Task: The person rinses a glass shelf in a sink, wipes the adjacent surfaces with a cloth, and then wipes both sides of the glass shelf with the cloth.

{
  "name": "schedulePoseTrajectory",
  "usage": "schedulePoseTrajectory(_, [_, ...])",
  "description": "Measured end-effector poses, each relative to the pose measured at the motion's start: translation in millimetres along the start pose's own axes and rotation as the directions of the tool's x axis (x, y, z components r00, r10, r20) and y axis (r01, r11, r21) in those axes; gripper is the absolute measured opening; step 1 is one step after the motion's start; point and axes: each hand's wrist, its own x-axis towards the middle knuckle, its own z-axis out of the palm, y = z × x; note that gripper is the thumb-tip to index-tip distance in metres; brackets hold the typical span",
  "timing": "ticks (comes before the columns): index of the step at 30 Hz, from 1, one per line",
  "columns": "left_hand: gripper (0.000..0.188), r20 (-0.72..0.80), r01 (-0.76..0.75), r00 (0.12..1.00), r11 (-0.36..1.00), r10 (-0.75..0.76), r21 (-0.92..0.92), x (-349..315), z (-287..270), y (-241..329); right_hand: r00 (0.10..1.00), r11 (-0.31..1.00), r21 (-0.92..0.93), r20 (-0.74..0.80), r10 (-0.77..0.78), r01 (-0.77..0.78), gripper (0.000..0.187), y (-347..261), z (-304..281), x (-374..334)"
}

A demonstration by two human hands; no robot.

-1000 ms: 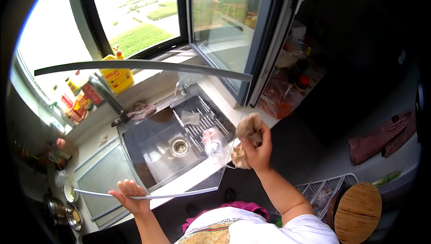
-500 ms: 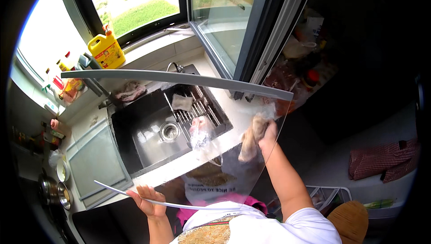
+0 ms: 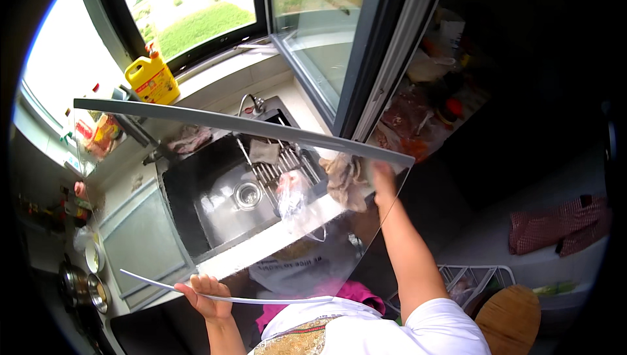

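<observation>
A clear glass shelf panel with grey-white edge strips is held tilted before me, above the sink. My left hand is closed round its near edge strip, the thumb on one side and the fingers on the other. Near the far right corner, my right hand holds a beige-brown cloth against the pane. Motion blur and the pane soften the fingers of that hand. Through the glass show the dark sink, its drain, a rack and a clear plastic bag.
Another framed panel lies on the counter left of the sink. A yellow jug and bottles stand by the window. An open window sash juts in ahead. Bowls sit at left; a white wire basket and wooden stool stand at right.
My right hand has moved left and slightly up with the cloth along the pane. The panel has shifted a little left, its far right corner lower; my left hand keeps hold of it.
</observation>
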Motion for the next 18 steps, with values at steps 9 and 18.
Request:
schedulePoseTrajectory(9, [0.054,-0.117,0.258,0.964,0.946,-0.239,0.195,74,38,-9,0.7,0.76,-0.075,0.457,-0.549,0.646,0.079,-293,-68,-169])
schedulePoseTrajectory(18, [0.066,-0.069,0.464,0.868,0.754,-0.492,0.464,156,79,-112,0.944,0.93,-0.211,-0.068,-0.322,0.301,0.04,-220,-185,-217])
